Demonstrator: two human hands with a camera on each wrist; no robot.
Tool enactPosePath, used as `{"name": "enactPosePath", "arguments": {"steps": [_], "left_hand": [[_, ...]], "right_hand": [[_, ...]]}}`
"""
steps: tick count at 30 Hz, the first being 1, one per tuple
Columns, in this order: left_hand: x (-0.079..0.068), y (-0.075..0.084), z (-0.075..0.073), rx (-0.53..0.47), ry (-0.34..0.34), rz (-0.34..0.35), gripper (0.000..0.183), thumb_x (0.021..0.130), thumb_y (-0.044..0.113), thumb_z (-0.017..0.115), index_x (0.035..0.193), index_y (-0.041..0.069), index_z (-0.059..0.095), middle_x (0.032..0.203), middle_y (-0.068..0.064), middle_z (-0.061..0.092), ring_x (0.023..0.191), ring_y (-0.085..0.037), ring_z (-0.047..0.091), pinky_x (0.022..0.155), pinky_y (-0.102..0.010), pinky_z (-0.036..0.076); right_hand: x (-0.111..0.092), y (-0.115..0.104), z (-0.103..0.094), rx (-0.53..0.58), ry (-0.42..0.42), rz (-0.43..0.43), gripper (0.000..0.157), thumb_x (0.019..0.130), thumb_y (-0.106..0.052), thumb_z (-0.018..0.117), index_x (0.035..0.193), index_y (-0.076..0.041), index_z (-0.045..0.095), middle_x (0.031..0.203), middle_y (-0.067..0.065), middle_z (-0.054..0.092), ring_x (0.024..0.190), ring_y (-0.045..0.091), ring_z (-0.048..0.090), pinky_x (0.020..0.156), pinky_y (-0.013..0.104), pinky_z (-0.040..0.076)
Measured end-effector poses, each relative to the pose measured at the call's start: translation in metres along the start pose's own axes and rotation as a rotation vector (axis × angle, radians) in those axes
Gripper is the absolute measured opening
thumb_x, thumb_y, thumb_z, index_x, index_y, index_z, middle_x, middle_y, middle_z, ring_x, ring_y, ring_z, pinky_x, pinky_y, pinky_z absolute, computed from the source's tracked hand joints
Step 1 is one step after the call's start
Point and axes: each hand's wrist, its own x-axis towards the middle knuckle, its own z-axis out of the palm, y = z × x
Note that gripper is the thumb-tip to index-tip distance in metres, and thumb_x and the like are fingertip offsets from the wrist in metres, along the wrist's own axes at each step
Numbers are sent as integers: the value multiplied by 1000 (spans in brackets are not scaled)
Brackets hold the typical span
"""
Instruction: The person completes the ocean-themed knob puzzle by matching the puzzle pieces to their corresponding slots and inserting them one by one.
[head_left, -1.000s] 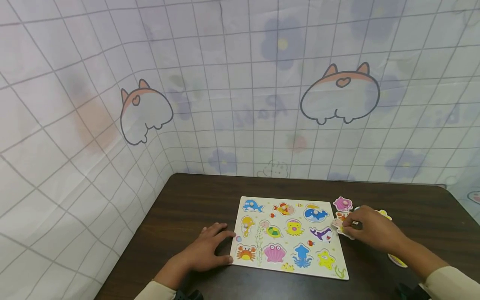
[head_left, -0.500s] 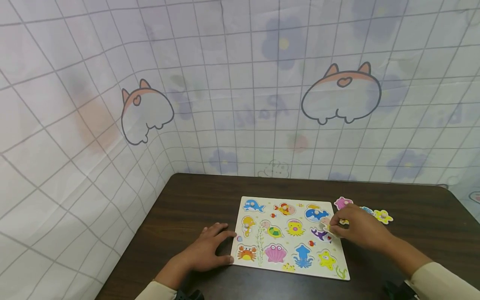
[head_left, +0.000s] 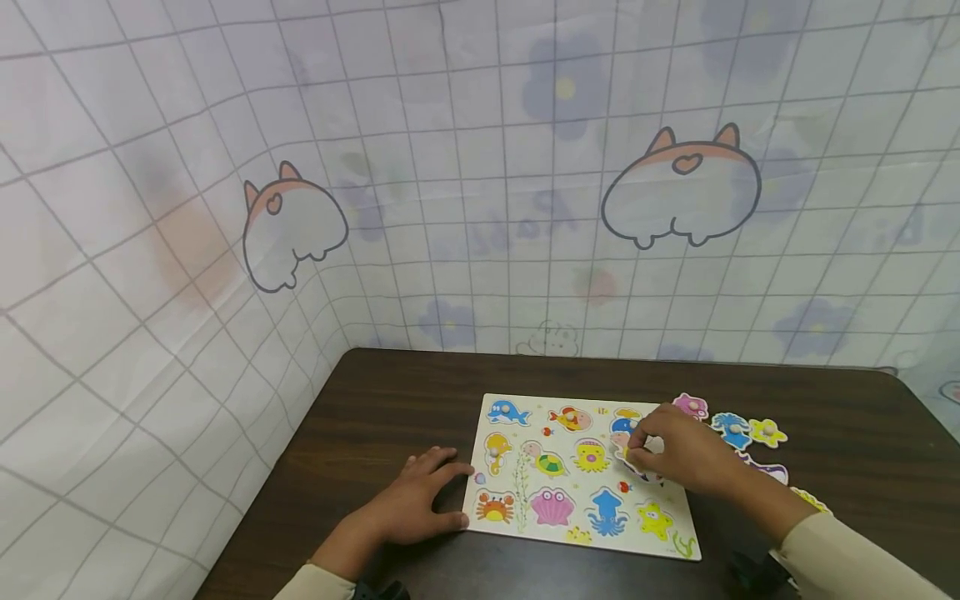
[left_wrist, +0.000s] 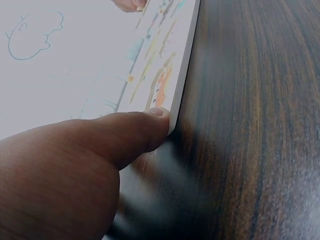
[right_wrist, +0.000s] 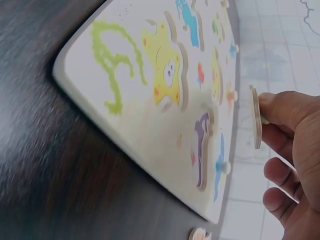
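A white wooden puzzle board [head_left: 585,487] with sea-animal pictures lies on the dark table. My left hand [head_left: 412,500] rests at its left edge with fingers spread. In the left wrist view the thumb [left_wrist: 145,125] touches the board's corner. My right hand [head_left: 690,454] pinches a wooden puzzle piece [right_wrist: 256,120] between thumb and index finger, above the board's right half. The head view shows a pink patch on that piece; the hand covers most of the rest. In the right wrist view it is edge-on and apart from the board, near the purple whale slot [right_wrist: 201,150].
Right of the board lie loose pieces: a pink one [head_left: 691,406], a blue squid [head_left: 732,429], a yellow star [head_left: 767,432], a purple piece [head_left: 768,471] and a yellow piece [head_left: 810,500] partly behind the forearm. A patterned curtain [head_left: 487,250] hangs behind the table.
My right hand has picked the piece up from among the loose pieces and carried it left over the board. The left hand stays at the board's edge.
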Motion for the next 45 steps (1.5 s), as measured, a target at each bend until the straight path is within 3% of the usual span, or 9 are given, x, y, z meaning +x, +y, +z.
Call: {"name": "enactPosePath", "arguments": {"steps": [8,15,20,35,45], "left_hand": [[-1,1,-1,-7,3,4,65,92,53,72,149,29,51,162,-12,32,152,-41,21,119,-66,13],[-2,1,-1,-10,8,27,64,93,50,73,149,27,51,161,-14,33,151,-44,22,118,-68,13],[-1,0,-1,-31,10,47,64,94,50,72,149,26,51,161,-15,32,151,-46,21,117,-69,12],[0,0,-3,-3,-2,19,64,93,50,73,149,29,51,162,-12,32,152,-41,21,119,-66,12],[0,2,-2,-11,-9,-2,64,92,52,72,148,30,51,163,-11,31,152,-39,21,120,-64,12]], "right_hand": [[9,-14,7,36,-53,62,19,86,-23,84,79,-32,69,97,-5,60,86,18,54,56,27,49],[16,-20,14,-5,-36,-11,18,86,-24,84,80,-33,70,91,-14,62,93,17,56,71,34,50],[20,-24,18,1,-32,-27,19,87,-24,84,80,-34,69,92,-15,61,92,16,56,69,32,51],[33,-37,31,34,-52,-38,19,87,-23,84,79,-33,69,87,-19,60,94,14,54,78,37,52],[38,-43,42,61,-59,-34,19,87,-24,83,79,-33,68,92,-13,58,88,12,52,73,33,49]]}}
